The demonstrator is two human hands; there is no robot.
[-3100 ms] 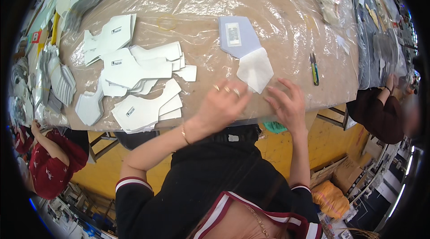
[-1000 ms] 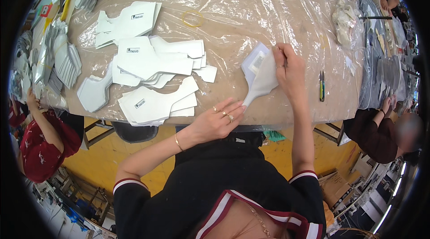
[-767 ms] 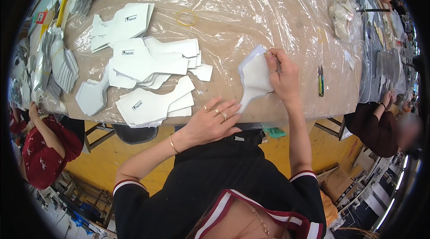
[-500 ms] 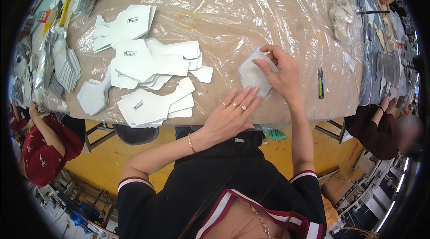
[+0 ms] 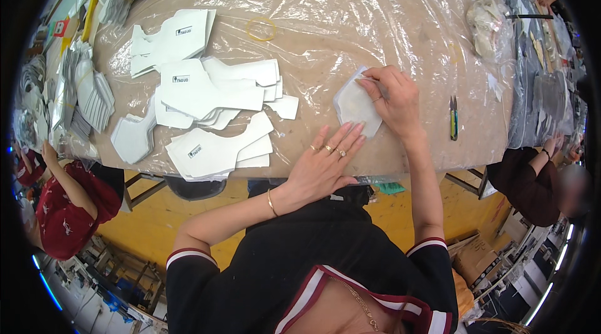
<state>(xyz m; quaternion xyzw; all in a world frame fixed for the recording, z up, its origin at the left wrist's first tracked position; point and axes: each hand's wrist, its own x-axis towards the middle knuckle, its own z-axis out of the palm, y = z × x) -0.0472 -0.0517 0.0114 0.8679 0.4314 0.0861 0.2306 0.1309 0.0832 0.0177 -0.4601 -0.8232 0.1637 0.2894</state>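
A small stack of white, many-sided cut pieces (image 5: 355,107) lies on the plastic-covered table in front of me. My left hand (image 5: 320,160), with rings on its fingers, is stretched flat, and its fingertips rest on the stack's near edge. At the upper right edge, my right hand (image 5: 398,101) pinches the top piece between thumb and bent fingers. How many layers it holds cannot be made out. Left of my hands lie overlapping piles of larger white cut pieces (image 5: 216,93), some with a dark printed mark.
Green-and-black thread snips (image 5: 454,118) lie right of my hands. A yellow rubber band (image 5: 261,29) lies farther back. Bundled grey pieces (image 5: 92,87) stand at the left, a clear bag (image 5: 488,26) at the right. Co-workers are at both sides, one in a red shirt (image 5: 70,212).
My right thumb has slid up from the middle of the top piece toward the fingertips at its upper edge. My left hand stays on the near edge. The view has shifted slightly.
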